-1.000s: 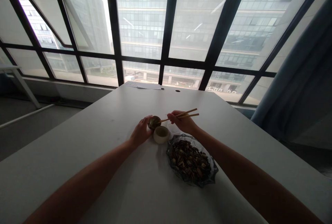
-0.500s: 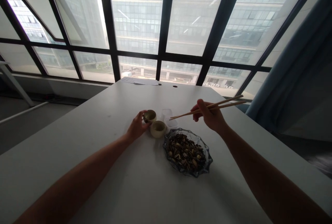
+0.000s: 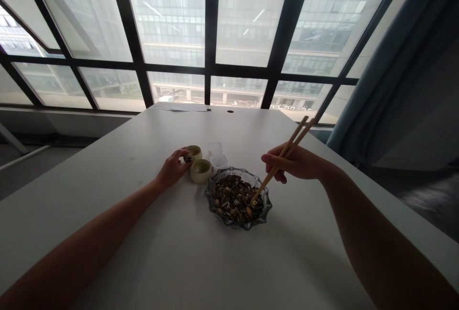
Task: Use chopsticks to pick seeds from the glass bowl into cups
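Note:
A pair of wooden chopsticks (image 3: 283,156) is in my right hand (image 3: 294,162), closed around them. Their tips point down into a scalloped glass bowl (image 3: 211,206), touching the mix of sunflower seeds and nuts (image 3: 234,197) inside. My left hand (image 3: 172,168) grips the side of a small ceramic cup (image 3: 193,150) with a dark mark on its wall. A second cream cup (image 3: 201,171) stands just in front of it, close to the bowl. Beside the cups lies a small clear plastic box (image 3: 219,160) with its lid open.
Everything stands on a white table (image 3: 150,252). Papers (image 3: 188,107) lie at its far edge, near a round dark hole (image 3: 230,111). Behind are large windows with black frames, and a blue curtain (image 3: 362,85) hangs at the right.
My right hand has lowered the chopsticks from above the clear box into the seeds, tilting them steeper. My left hand stays at the cup. The whole view has shifted slightly.

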Available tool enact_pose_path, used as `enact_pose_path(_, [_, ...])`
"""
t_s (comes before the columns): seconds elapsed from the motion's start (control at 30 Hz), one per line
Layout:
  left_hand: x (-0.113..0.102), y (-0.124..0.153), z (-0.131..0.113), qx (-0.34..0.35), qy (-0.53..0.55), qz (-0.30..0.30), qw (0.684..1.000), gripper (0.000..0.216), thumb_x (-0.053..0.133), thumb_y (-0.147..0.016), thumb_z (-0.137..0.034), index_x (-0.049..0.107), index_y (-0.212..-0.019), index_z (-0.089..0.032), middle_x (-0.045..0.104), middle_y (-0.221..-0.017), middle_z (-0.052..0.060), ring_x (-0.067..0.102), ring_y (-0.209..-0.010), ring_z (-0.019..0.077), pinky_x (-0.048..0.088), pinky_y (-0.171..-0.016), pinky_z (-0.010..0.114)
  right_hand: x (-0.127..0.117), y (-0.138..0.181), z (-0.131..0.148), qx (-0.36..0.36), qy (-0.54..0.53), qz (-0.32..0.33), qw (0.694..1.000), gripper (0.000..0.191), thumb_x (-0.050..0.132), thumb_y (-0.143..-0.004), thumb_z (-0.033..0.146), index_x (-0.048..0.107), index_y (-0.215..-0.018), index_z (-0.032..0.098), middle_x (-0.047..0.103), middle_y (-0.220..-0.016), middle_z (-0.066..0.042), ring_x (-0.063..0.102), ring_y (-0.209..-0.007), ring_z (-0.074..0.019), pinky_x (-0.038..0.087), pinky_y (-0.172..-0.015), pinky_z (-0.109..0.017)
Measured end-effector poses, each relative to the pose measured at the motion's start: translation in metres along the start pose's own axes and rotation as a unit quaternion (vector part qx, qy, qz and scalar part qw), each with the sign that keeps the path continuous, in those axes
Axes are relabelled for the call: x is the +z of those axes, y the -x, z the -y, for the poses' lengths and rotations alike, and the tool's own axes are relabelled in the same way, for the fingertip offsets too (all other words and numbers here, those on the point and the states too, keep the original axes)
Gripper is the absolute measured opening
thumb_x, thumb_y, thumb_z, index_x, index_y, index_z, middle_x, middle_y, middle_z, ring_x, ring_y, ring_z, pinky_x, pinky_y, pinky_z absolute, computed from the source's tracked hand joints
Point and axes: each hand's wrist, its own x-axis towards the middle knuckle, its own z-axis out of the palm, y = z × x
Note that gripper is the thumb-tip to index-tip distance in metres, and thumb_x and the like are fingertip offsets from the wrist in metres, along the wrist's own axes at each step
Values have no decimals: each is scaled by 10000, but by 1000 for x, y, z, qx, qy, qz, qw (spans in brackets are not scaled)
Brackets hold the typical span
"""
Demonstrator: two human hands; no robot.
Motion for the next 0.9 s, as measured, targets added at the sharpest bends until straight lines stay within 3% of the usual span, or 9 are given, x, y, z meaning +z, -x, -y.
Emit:
enact_pose_path(0.2, [-2, 0, 0, 0, -14, 11, 1000, 396, 672, -809, -438, 613, -1138, -224, 614, -1412, 138, 679, -1135, 281, 603, -850, 423, 2, 2, 5, 25, 5, 58, 998, 526, 650, -848, 654, 698, -725, 144, 680, -579, -28, 643, -495, -124, 515, -507, -237])
enact_pose_path(0.63, [-2, 1, -3, 2, -7, 17, 1000, 400, 662, -811, -433, 617, -1147, -221, 585, -1447, 137, 675, -1151, 282, 609, -844, 421, 1, -1, 1, 0, 1, -2, 1000, 507, 660, -856, 630, 695, -699, 149, 662, -522, -23, 630, -441, -127, 509, -466, -234])
enact_pose_path(0.9, [-1, 1, -2, 4, -4, 14, 1000, 403, 662, -813, -440, 617, -1147, -219, 593, -1438, 138, 686, -1119, 274, 611, -824, 410, 6, -3, -1, 3, -6, 44, 999, 512, 648, -859, 635, 710, -700, 153, 683, -551, -24, 636, -460, -119, 515, -482, -224])
